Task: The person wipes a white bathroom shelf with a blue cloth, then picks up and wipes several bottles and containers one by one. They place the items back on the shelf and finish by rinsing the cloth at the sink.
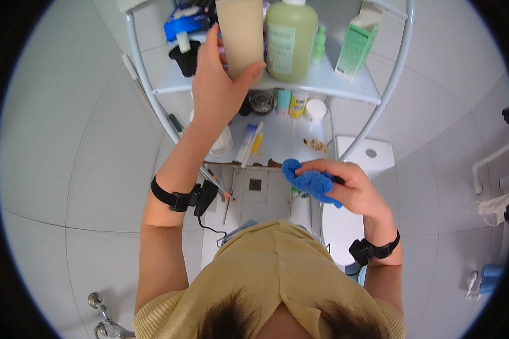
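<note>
Fingers [211,48] of the left hand [216,87], spread wide, hold the tall beige cylindrical container [241,39] at upper centre of the frame. Just right of centre, the right hand [357,189] pinches a crumpled blue cloth [311,182] with bent fingers. Beside the container stands a large pale-green plastic bottle [300,37].

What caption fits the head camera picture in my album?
Left hand on a beige container by a shelf, right hand holding a blue cloth.

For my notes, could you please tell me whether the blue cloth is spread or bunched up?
Bunched up: the blue cloth sits crumpled in the right hand, not flat.
</note>
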`<state>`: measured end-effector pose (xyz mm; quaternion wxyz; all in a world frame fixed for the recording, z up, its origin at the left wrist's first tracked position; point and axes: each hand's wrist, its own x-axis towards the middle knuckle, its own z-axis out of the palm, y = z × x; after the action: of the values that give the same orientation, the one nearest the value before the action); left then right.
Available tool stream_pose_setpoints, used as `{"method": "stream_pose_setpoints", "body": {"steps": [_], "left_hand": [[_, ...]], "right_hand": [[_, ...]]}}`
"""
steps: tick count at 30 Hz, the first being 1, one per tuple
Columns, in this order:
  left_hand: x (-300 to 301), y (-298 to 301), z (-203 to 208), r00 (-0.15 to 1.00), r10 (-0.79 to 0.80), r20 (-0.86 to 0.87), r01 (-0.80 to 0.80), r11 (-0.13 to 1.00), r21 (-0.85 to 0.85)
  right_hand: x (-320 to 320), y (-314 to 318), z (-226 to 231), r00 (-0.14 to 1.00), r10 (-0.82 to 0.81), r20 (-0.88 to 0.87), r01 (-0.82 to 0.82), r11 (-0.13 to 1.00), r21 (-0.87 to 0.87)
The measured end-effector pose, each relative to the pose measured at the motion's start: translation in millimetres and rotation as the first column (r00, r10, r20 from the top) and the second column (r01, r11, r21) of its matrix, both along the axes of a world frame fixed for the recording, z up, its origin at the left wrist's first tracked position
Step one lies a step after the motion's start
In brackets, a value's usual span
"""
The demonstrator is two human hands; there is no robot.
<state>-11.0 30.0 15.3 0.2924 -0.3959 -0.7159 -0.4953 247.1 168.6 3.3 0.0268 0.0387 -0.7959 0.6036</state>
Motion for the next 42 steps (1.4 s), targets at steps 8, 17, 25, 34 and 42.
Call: {"method": "stream_pose_setpoints", "body": {"steps": [8,17,25,34,42], "left_hand": [[23,-22,-27,0.936,-0.002,-0.352,0.075,0.978,0.193],[38,53,-156,0.874,-0.413,0.254,0.481,0.805,-0.347],[27,186,-195,0.933,-0.237,0.271,0.359,0.666,-0.654],[23,224,-192,0.936,-0.018,0.351,0.325,0.419,-0.848],[56,94,-199,0.809,-0.314,0.496,0.559,0.67,-0.489]], "right_hand": [[-17,24,-79,0.956,-0.2,0.214,0.204,0.979,0.003],[-21,27,-111,0.859,-0.39,0.332,0.421,0.907,-0.023],[33,30,-114,0.768,-0.508,0.391,0.576,0.814,-0.073],[59,31,-122,0.722,-0.549,0.421,0.64,0.761,-0.105],[13,27,-120,0.728,-0.683,-0.055,0.685,0.728,0.02]]}}
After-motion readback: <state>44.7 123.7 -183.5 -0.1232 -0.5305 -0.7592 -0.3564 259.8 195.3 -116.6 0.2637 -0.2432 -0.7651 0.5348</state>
